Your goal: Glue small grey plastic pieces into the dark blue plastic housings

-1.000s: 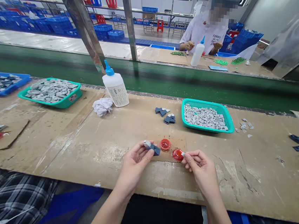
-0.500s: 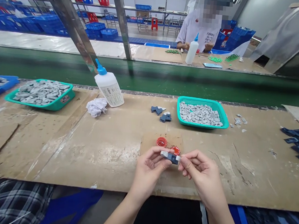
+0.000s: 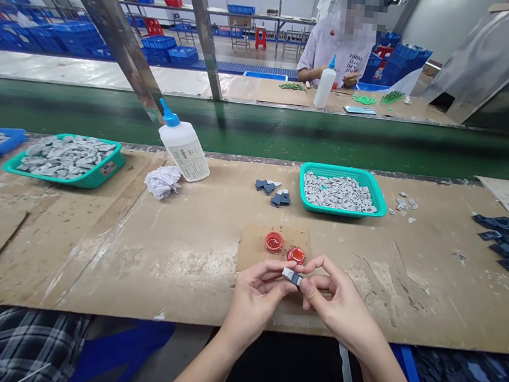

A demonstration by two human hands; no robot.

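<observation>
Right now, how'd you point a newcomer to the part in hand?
On the long work bench, find the brown cardboard square with two small red dishes on it. Just in front of it, the small navy-and-grey piece is pinched between the left hand and right hand, the only piece held; the others lie loose or in the teal basket.

A small part is slate blue and pale grey, two shallow dishes glossy red, the near-left cloth black-and-white plaid.
</observation>
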